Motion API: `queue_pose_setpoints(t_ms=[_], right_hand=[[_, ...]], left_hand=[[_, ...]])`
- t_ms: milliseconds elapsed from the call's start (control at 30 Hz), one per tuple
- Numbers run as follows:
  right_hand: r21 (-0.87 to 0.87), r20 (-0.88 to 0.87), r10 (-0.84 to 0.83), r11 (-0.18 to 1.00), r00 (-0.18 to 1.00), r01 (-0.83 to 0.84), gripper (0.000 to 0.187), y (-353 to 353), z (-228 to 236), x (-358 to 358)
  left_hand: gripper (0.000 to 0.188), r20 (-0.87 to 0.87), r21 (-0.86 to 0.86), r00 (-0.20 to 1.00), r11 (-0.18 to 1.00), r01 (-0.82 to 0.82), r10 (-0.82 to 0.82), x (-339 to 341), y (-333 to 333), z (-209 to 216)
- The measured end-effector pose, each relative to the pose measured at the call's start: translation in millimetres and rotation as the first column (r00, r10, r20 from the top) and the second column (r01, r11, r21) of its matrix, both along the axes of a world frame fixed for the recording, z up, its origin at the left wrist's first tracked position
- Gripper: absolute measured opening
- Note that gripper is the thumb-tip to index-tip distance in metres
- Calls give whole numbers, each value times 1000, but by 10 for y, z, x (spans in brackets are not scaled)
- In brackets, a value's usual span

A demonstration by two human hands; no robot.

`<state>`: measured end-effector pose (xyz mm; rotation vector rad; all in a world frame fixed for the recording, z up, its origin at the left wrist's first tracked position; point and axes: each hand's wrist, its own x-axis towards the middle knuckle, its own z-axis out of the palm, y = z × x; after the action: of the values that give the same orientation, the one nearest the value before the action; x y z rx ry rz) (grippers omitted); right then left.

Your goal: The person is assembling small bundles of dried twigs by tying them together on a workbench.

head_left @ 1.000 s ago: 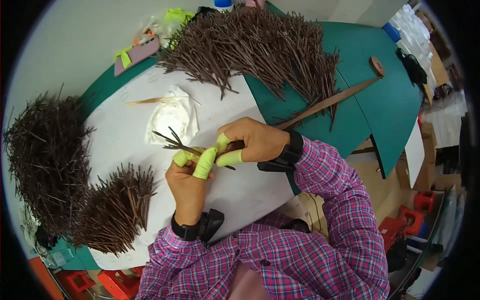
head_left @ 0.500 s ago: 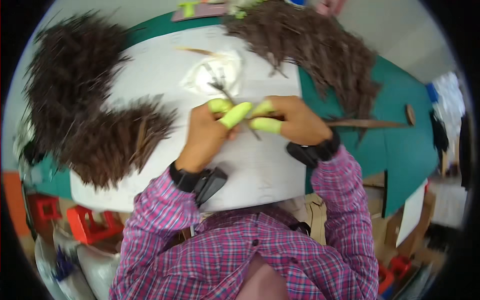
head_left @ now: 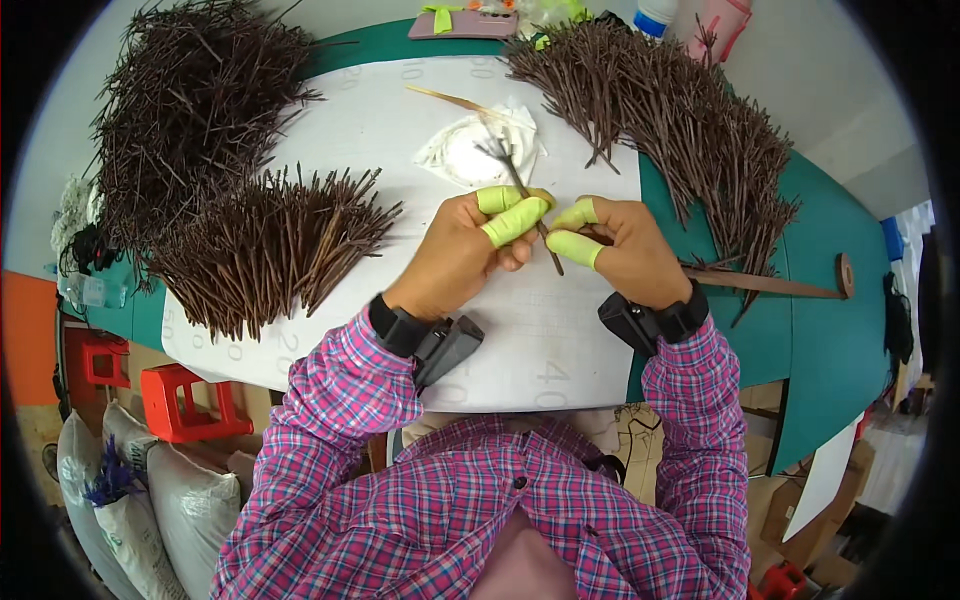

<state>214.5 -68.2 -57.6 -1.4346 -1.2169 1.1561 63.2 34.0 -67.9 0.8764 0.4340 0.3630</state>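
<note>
My left hand (head_left: 475, 240), thumb and fingertips wrapped in yellow-green tape, pinches a thin dark brown stem (head_left: 517, 178). The stem slants across the gap between my hands; its forked tip is over the white cloth and its lower end sticks out below my fingers. My right hand (head_left: 635, 248), similarly taped, is closed with thumb and forefinger against the stem. A brown tape strip (head_left: 760, 283) runs from behind this hand to a small roll (head_left: 845, 276) at the right. The strip's end at my right fingertips is mostly hidden.
A bundle of brown stems (head_left: 265, 255) lies at left, with a tangled dark pile (head_left: 195, 110) behind it. More stems (head_left: 670, 120) spread at back right. A white cloth (head_left: 450, 150) with a light bowl-like thing and a phone (head_left: 462, 25) lie beyond. Red stools (head_left: 190, 405) stand below left.
The whole view has shifted and sharpened, with things sitting further right in it. Both hands still meet at the stem, which keeps nearly the same slant.
</note>
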Motion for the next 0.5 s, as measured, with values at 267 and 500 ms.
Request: queue_pose_setpoints(t_ms=[267, 500], right_hand=[[-49, 4, -26, 998, 1000, 26, 13, 19, 7, 23], [1, -6, 36, 999, 999, -36, 14, -8, 17, 8]], left_hand=[[14, -203, 316, 974, 948, -33, 101, -25, 18, -13], [15, -11, 6, 1000, 1000, 2, -2, -30, -18, 40]])
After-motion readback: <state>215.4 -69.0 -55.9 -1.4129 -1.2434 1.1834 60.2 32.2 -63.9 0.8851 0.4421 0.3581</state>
